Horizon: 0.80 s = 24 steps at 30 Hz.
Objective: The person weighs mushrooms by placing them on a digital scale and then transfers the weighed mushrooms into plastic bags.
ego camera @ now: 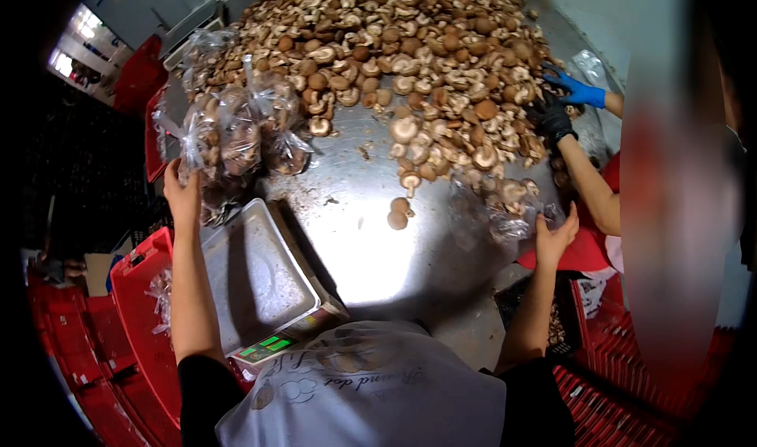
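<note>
My left hand (182, 186) is raised at the left, its fingertips at a tied clear plastic bag of mushrooms (201, 136); whether they grip it is unclear. More filled bags (239, 133) stand beside that one on the metal table (355, 180). My right hand (556, 234), fingers apart, is beside a clear plastic bag (510, 225) with mushrooms at its mouth, and appears to hold nothing. A large heap of loose shiitake mushrooms (408, 44) covers the table's far part. Two or so mushrooms (398, 213) lie apart near the middle.
A digital scale with a metal tray (260, 269) stands at the near left. Red plastic crates (142, 323) flank me on both sides. At the right, a co-worker's blue-gloved hand (576, 89) and black-gloved hand (553, 118) touch the heap's edge. A dark crate (526, 311) holds mushrooms.
</note>
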Motion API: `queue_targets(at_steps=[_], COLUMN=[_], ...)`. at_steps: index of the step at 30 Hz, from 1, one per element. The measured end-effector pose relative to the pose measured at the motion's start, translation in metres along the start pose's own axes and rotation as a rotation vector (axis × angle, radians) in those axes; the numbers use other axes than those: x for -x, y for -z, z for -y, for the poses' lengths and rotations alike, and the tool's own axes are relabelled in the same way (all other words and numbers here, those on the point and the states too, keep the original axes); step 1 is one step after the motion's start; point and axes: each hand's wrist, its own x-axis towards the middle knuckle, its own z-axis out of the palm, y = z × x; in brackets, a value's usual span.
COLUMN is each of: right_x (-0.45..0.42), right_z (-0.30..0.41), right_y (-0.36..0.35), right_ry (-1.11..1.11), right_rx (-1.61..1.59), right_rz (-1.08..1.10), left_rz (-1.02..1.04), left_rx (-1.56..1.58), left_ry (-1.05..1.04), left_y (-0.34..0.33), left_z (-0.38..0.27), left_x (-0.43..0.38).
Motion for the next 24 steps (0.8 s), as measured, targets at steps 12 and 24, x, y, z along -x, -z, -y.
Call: queue_targets(at_steps=[12, 24], right_x=[0.026, -0.008], right_z=[0.078, 0.052], right_y=[-0.009, -0.081], right_ry=[0.287, -0.323], right_rx=[0.486, -0.957], right_rz=[0.813, -0.009], left_rz=[0.375, 0.345], left_rx=[0.306, 0.365], left_ry=[0.098, 0.187], left_y=[0.1, 0.134], left_z=[-0.02, -0.021], left_x=[0.14, 0.228])
